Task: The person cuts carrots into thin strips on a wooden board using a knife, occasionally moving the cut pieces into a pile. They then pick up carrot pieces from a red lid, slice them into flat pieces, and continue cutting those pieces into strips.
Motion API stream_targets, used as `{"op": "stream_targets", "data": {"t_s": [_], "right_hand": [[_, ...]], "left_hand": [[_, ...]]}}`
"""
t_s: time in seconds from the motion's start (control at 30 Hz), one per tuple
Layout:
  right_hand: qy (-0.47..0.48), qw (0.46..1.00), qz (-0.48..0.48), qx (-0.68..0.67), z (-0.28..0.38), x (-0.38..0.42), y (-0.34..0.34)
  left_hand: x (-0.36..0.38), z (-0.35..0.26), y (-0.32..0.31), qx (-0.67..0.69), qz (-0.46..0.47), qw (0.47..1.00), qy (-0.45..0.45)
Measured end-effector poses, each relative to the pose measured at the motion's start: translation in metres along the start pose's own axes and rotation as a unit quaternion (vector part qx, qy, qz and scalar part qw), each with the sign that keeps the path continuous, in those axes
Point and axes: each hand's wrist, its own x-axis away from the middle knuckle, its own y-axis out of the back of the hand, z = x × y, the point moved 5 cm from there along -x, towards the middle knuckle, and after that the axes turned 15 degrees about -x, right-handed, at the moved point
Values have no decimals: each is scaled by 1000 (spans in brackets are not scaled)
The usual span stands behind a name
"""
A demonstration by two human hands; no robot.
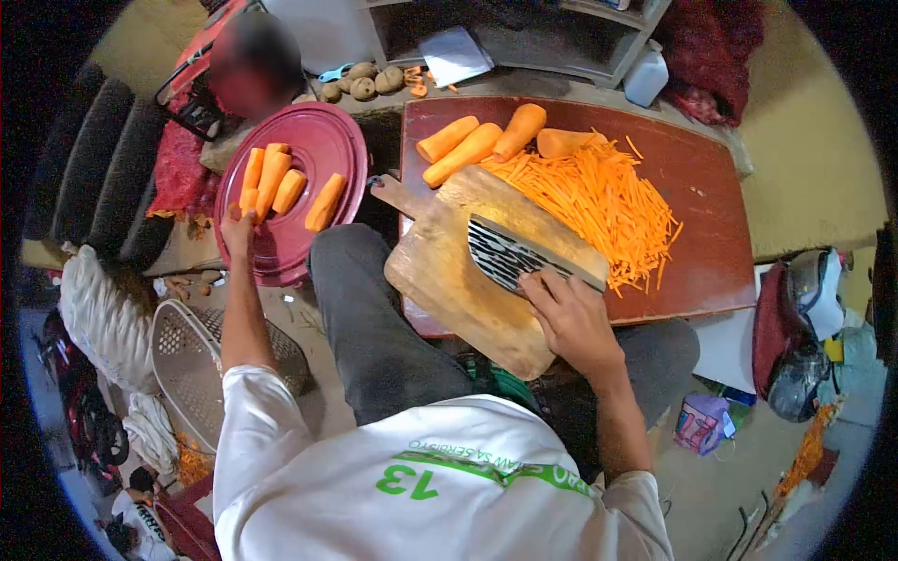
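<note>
While the left hand is out at the pink lid, left of centre, its fingers meet the lower end of the nearest peeled carrots; whether they're closed around one, I cannot tell. Over to the middle of the frame, the right hand has its fingers clenched on the patterned knife, held low over the wooden board. Nice and calm there: a parked blade is the safe choice with the other arm stretched wide. For that reach, a full wrap around one carrot's middle looks surer than a fingertip pinch; peeled ones may well be slick. And watch the board, sitting tilted against the heap of orange strips at upper right: a firm, level seat would suit it, with more carrots lying just beyond its top edge.
</note>
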Motion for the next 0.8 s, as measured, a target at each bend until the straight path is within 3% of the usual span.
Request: {"op": "stream_targets", "data": {"t_s": [0.1,0.17,0.23,0.3,0.37,0.43,0.47,0.53,0.63,0.73,0.8], "right_hand": [[-18,998,-53,-28,4,2,12],[-1,992,-105,-71,15,6,31],[33,976,-177,-126,29,20,58],[-58,936,-263,-225,69,47,101],[-5,933,-341,-115,122,76,152],[96,931,-348,-56,162,93,180],[141,933,-328,-36,177,94,186],[215,946,-241,-21,197,81,179],[279,954,-110,-31,212,64,148],[310,950,-35,-31,223,43,113],[322,946,-20,-30,226,25,91]], "left_hand": [[21,-63,25,-103,20,993,59],[29,-80,34,-93,26,990,99],[28,-72,32,-73,-32,995,64],[35,-86,40,17,-66,996,61],[37,-96,44,114,-93,988,42],[59,-127,65,173,-77,980,59],[80,-175,79,182,-55,977,91],[119,-243,95,256,-40,965,25],[180,-325,104,295,-3,955,-1],[224,-365,95,292,57,955,-22],[241,-386,85,366,62,927,-45]]}}
